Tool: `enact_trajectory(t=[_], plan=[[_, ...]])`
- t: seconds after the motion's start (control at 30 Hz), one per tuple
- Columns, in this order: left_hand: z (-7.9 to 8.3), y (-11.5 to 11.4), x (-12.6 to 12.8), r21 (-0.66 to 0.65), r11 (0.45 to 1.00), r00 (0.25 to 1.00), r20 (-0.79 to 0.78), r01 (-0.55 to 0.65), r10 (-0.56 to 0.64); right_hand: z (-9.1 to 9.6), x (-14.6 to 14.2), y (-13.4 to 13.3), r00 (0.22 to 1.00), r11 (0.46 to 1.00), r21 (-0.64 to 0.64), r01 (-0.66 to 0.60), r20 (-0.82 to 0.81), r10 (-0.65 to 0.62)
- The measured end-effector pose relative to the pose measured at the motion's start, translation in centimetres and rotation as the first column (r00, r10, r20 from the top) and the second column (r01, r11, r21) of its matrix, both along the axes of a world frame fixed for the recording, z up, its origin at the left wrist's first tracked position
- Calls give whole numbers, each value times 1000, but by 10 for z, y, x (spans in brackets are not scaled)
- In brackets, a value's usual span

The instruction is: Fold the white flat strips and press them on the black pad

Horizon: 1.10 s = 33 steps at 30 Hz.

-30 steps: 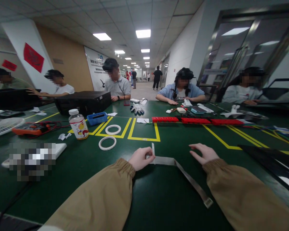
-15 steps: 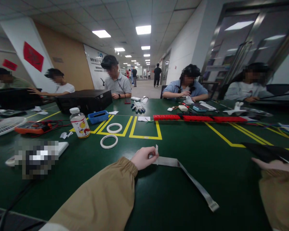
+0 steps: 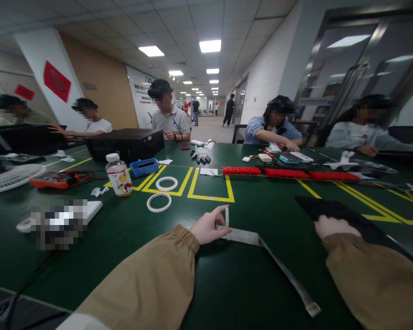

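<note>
My left hand (image 3: 209, 227) is closed in a pinch on the upturned end of a flat grey ribbon cable (image 3: 278, 266), which runs across the green table (image 3: 248, 293) toward the lower right. My right hand (image 3: 333, 226) rests on the near end of a black flat panel (image 3: 351, 220) at the right; its fingers are hidden from me. Both arms wear tan sleeves.
Two white rings (image 3: 159, 202) and a small bottle (image 3: 119, 175) lie ahead left, inside yellow tape lines. A blue tray (image 3: 144, 167), a black case (image 3: 127, 143), an orange meter (image 3: 53, 179), gloves (image 3: 201, 156) and red strips (image 3: 289, 173) sit further back. Several people sit round the table.
My right hand left the ribbon cable, swung far right, and has come back onto the black panel, which now lies nearer. My left hand keeps its pinch on the cable end.
</note>
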<state>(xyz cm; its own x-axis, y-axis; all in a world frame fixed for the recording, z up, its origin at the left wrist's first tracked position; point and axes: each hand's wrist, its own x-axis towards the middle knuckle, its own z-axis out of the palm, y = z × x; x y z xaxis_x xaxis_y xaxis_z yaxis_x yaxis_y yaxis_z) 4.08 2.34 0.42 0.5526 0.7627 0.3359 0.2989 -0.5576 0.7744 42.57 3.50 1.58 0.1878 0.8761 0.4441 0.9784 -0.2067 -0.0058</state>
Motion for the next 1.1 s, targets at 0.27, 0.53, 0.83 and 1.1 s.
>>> enact_trajectory(t=[0.27,0.53,0.83,1.1], plan=[[-6,2,3,-103,994,991,136,25,-11,-14,-119,-10,874,870,-250,-425,137,467],[-1,-3,4,-66,997,987,159,49,-38,-15,-131,-26,435,398,-177,-900,-340,834],[4,-3,1,134,986,995,15,-100,99,-8,-130,-30,295,495,55,-867,-744,599],[7,7,5,434,852,908,-150,-294,390,-5,-136,-35,437,618,60,-784,-653,618]])
